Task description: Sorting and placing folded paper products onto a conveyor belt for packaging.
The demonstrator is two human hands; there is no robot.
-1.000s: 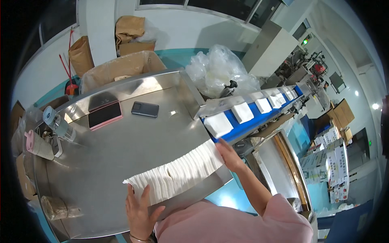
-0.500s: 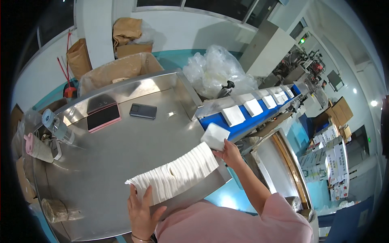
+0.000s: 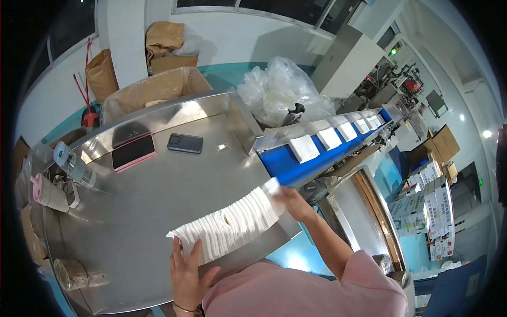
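A long row of white folded squares [image 3: 224, 227], which look like napkins standing on edge and pressed together, lies along the near side of the steel table [image 3: 142, 203]. My left hand [image 3: 187, 277] is open at the row's left end, fingers spread and fingertips against it. At the right end, my right hand [image 3: 293, 203] is closed on one white folded napkin [image 3: 271, 187], held upright against the row. Motion blurs those fingers and the napkin. Just beyond, a blue conveyor belt [image 3: 277, 165] carries several more such white squares [image 3: 303, 149], lying flat and spaced apart.
A pink-edged phone [image 3: 134, 152] and a dark phone [image 3: 185, 143] lie toward the table's far side. A water bottle [image 3: 74, 165], a pink-lidded cup [image 3: 50, 194] and a clear jar [image 3: 71, 274] stand at left. Plastic bags [image 3: 285, 90] pile behind the raised steel rim.
My right hand has brought a napkin from the belt's near end down to the row's right end, turning it upright. My left hand stays at the left end, nearly unmoved.
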